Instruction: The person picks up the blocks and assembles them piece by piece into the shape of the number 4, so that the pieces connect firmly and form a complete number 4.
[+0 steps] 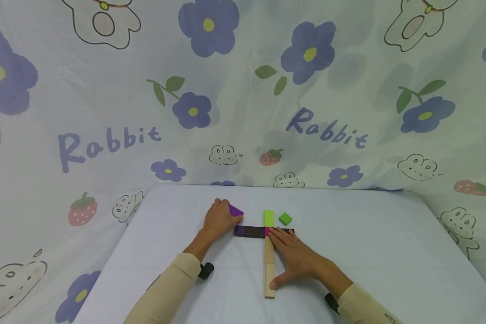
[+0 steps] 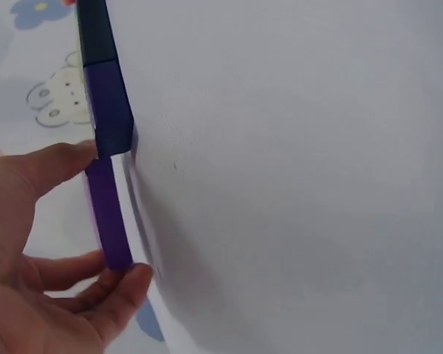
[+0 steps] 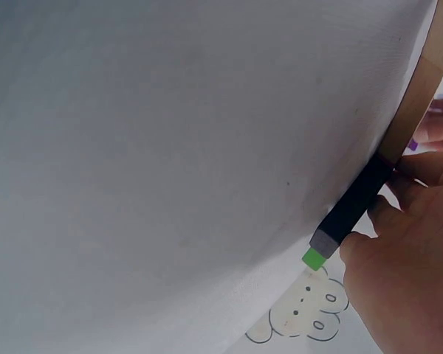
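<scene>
My left hand (image 1: 219, 219) pinches a purple block (image 1: 236, 210) with slanted edges, just behind the left end of a dark block row (image 1: 254, 231). In the left wrist view, the purple block (image 2: 109, 214) spans the gap between thumb and fingers, beside the row's violet end piece (image 2: 109, 107). Spread over the right part of the cross-shaped layout, my right hand (image 1: 299, 258) has its fingertips at the magenta centre piece (image 1: 267, 231) and dark right arm, partly hiding them. Its thumb touches the lower wooden block (image 1: 269, 280).
A lime green block (image 1: 269, 218) forms the top of the cross. To its right lies a separate small green block (image 1: 285, 219). The white table (image 1: 178, 202) meets a printed cloth backdrop (image 1: 243, 130) at its far edge.
</scene>
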The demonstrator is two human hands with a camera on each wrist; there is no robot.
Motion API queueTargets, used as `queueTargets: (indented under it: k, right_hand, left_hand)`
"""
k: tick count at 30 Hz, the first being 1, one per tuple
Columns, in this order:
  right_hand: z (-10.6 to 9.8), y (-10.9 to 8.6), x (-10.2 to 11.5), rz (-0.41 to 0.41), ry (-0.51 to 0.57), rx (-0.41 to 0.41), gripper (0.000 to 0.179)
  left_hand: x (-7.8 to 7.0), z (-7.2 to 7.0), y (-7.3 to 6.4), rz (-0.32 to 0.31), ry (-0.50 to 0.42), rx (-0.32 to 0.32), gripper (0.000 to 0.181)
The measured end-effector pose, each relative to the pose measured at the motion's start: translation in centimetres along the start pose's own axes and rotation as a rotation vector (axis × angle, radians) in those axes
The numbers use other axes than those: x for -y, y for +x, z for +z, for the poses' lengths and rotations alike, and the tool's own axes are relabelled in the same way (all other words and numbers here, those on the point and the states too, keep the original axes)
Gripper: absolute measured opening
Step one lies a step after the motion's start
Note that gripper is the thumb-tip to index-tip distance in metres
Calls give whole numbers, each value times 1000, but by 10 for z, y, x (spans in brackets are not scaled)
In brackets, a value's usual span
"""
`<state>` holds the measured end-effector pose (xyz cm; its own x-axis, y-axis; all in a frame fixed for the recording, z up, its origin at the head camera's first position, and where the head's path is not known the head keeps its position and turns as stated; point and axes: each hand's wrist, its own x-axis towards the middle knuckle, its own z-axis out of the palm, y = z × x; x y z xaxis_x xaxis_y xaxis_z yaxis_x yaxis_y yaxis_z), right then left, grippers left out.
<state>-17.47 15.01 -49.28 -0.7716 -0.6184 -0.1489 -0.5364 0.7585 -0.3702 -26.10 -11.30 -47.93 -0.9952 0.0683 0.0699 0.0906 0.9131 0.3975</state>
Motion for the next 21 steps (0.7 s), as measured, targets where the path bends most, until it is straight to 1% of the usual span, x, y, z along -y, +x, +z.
queueTargets:
  k: [4,7,12,17,21]
  right_hand:
    - [0,0,0,-5,2,-4,136]
    - [0,-1,-1,-6,-1,-5,136]
    - [0,-1,-1,-3,-2,-3,136]
    - [0,-1,-1,-7,-4,-3,136]
    - [0,-1,-1,-15,-4,-9,136]
  left_hand:
    - [2,2,4,71,-83,0,69]
    - [5,3,7,115,-150,11,73]
    - [9,4,9,148,-218,37,73]
    - [10,1,10,187,-263,58,70]
    - [11,-2,11,223,-295,100,69]
